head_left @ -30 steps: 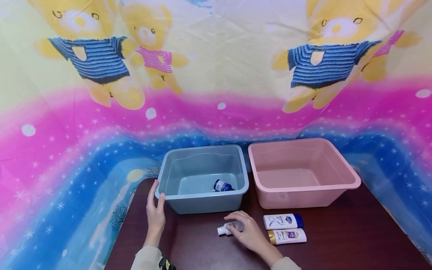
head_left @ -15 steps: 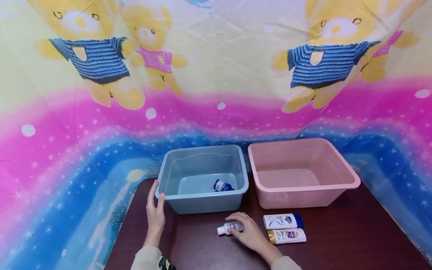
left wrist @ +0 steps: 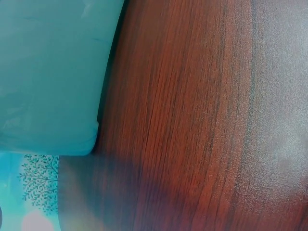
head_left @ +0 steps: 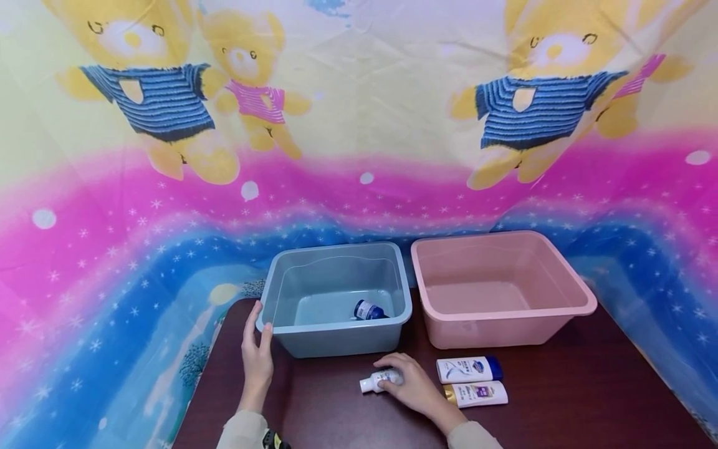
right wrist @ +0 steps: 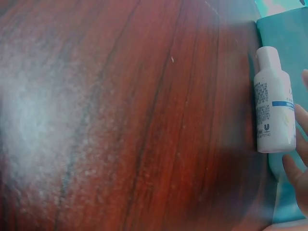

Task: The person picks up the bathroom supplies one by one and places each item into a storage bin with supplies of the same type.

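one white bottle (right wrist: 275,110) shows its u logo (right wrist: 266,128) only from right wrist.

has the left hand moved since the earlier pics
No: in the head view, the left hand stays at the front left corner of the blue-grey tub, with no visible shift.

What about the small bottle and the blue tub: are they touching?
Apart; the head view shows a strip of table between the small bottle and the blue tub.

Even light filled my head view; my wrist views caught pale glare on the red-brown wood-grain table (left wrist: 192,96), away from the rectangular blue-grey plastic tub (left wrist: 48,82), with shadow beside it.
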Available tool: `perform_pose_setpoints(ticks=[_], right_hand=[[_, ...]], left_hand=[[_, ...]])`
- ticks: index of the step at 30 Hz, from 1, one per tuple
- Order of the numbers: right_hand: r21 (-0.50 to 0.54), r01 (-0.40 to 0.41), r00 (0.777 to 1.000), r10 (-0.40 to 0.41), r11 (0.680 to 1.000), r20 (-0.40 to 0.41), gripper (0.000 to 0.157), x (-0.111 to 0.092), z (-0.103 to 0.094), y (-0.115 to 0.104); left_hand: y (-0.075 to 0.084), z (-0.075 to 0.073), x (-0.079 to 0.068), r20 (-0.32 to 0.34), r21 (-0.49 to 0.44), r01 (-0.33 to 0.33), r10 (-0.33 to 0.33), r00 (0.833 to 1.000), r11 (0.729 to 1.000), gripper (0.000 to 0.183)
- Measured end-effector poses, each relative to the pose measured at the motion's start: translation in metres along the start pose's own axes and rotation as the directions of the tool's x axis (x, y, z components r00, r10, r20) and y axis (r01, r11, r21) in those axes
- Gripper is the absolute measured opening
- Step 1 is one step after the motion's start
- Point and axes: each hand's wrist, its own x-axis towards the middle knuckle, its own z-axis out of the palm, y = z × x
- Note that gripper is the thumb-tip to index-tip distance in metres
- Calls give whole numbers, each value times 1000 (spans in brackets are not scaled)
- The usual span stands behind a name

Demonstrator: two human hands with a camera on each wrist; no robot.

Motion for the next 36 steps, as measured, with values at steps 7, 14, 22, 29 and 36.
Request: perform_pose_setpoints(ticks=[7,14,22,29,36], right_hand=[[-8,-3,999,3,1000,34,36,1,2,1],[-3,-24,998,24,1000,61,33,1,6,5],[-1,-41,995,41,999,93,32,-1,10,9],[-13,-32,995,33,999,98,34,-1,10,9],[-8,-28,996,29,1000,86,34,-2,10,9]], left_hand=[[3,-1,0,4,2,1,-1,1000,1000,50],[5,-1,-1,16,13,7,-7,1000,1000,51],[4,-1,-1,7,19,13,-13,1000,1000,51],[5,0,-1,9,23,7,-7,1000,1000,51],[6,-1,-2,9,25,17,-17,1000,1000,51]])
